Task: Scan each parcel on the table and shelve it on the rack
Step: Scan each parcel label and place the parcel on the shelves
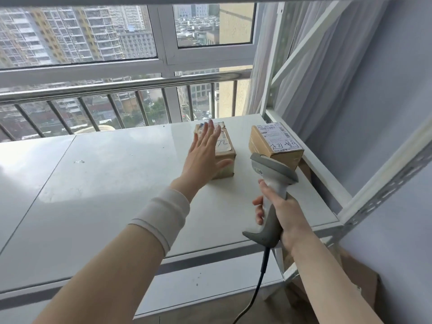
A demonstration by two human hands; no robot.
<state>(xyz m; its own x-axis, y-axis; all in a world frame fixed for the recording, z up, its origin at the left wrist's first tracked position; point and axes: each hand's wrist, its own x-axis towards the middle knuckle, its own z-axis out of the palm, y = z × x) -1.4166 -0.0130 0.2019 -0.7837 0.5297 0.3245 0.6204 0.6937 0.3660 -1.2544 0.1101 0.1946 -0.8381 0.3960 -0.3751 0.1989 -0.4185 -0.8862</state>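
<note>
So, L hand (203, 152): fingers straight, spread over left parcel (227, 152) on table (112, 174) (contact unclear).
R hand (284, 215): gripped scanner (272, 181).
2nd parcel (277, 142): sat at table's right edge, by rack (346, 206).
</note>
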